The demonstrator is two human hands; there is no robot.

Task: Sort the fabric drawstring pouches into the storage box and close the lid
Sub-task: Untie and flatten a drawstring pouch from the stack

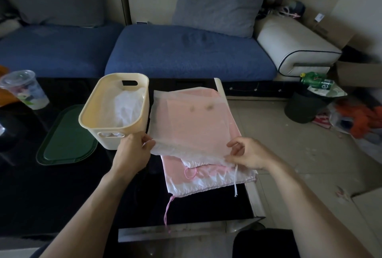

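The left hand and the right hand each pinch a near corner of a sheer white pouch, lifted flat above the stack of pink and white pouches, just right of the cream storage box. I think the thin cloth could slip from such a light pinch. Its hanging white drawstring could also catch the stack or the box rim, and the green lid waits left of the box.

Single head-worn wide-angle view, looking forward and steeply down from above. Close over the dark surface, both forearms reaching in from the bottom edge. Facing the blue sofa across the top of the frame, tiled floor off to the right. Edges bent by lens distortion.
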